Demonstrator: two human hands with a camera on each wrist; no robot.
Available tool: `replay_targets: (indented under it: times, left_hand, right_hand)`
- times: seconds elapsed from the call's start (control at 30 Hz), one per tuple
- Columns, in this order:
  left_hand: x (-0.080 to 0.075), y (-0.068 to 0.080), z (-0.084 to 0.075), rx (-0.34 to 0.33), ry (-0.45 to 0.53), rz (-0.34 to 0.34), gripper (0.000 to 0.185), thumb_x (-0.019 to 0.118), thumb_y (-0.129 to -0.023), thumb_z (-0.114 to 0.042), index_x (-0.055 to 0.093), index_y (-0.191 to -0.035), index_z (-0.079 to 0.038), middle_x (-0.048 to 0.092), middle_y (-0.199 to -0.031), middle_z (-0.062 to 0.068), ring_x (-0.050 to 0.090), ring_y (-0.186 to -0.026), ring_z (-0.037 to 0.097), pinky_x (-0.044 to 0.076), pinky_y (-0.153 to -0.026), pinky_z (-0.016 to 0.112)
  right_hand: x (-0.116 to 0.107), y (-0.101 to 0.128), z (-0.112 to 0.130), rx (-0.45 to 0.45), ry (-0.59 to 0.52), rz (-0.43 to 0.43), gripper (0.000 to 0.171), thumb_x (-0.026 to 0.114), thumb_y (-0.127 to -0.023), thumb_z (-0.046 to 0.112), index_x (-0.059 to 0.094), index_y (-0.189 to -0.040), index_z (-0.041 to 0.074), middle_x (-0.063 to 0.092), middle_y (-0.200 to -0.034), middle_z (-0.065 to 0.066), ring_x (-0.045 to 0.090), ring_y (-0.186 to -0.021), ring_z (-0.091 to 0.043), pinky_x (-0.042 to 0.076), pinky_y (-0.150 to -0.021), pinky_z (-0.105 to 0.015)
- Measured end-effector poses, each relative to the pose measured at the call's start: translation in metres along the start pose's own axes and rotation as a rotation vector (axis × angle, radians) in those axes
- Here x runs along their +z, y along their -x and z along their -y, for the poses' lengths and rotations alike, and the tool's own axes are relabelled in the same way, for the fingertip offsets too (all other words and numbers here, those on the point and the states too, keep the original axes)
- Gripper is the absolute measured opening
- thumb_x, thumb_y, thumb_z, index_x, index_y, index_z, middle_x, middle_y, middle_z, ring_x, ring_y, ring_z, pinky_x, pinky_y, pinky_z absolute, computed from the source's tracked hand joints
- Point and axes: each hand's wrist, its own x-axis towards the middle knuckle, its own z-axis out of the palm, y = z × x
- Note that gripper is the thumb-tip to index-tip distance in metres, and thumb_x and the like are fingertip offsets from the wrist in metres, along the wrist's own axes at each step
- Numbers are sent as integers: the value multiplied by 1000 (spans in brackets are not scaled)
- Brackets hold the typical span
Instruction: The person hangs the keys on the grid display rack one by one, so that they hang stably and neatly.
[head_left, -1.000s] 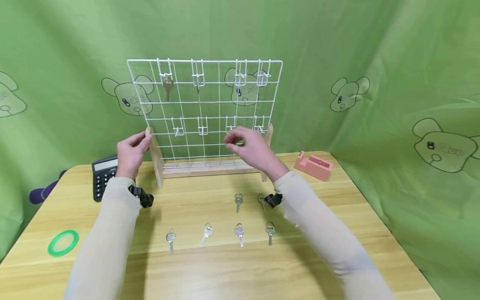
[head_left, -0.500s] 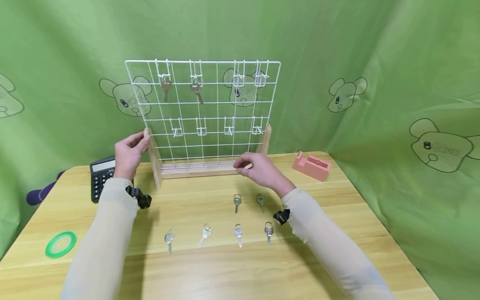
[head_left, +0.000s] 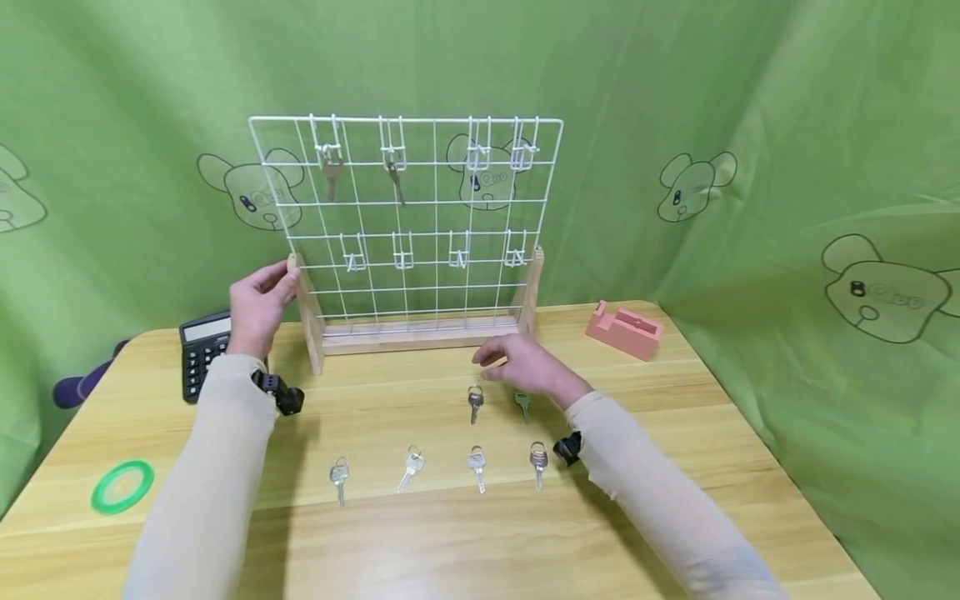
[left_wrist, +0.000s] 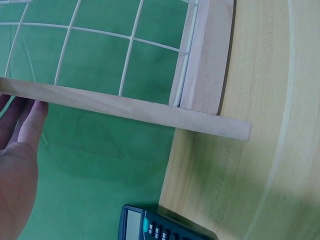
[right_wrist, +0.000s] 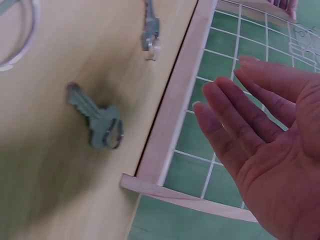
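A wood-grain counter [head_left: 390,550] carries a wire rack [head_left: 436,202] on a wooden stand [head_left: 408,340]. In front of the rack lie six keys [head_left: 476,400], two nearer it and four in a row farther out. Left of the rack lie a black calculator [head_left: 197,367] and, farther from it, a green ring [head_left: 97,493]; right of it sits a pink tape dispenser [head_left: 624,337].

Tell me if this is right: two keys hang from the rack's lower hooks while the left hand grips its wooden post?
Wrong row: the head view shows the two keys hanging from the upper hooks. The left hand does grip the wooden post.
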Motion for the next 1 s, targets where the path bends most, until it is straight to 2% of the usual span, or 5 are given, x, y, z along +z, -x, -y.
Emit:
replay_targets:
  times: [0.23, 0.37, 0.73, 1.0]
  left_hand:
    - [-1, 1, -2, 0, 2, -8, 49, 69, -93, -24, 55, -136, -3, 55, -135, 20, 57, -117, 26, 52, -93, 20]
    - [-1, 1, -2, -5, -5, -3, 49, 68, -94, -23, 55, -136, -2, 55, -136, 20, 57, -118, 26, 52, -94, 20]
    - [-1, 1, -4, 2, 3, 11, 50, 69, -94, -22, 54, -136, 0, 54, -136, 22, 57, -118, 28, 53, -93, 21]
    - [0, 2, -3, -18, 19, 13, 51, 70, -93, -23, 54, -136, -1, 53, -137, 21, 57, -119, 27, 53, -93, 21]
  right_hand:
    - [11, -4, -8, -13, 19, 12, 23, 69, -88, -1, 68, -111, -2, 68, -108, -14, 62, -100, -25, 54, -92, -37]
    - [16, -6, -12, 11, 32, 38, 23, 69, -88, -2, 68, -111, -2, 67, -108, -13, 62, -99, -23, 55, -91, -34]
    - [27, -13, -20, 26, 211, 62, 15, 72, -88, 3, 71, -103, 4, 64, -95, -2, 60, -88, -16, 56, -81, -25]
    - [32, -21, -22, 26, 266, 82, 7, 73, -87, 2, 70, -91, 7, 63, -83, 3, 59, -79, -13, 55, -75, -24]
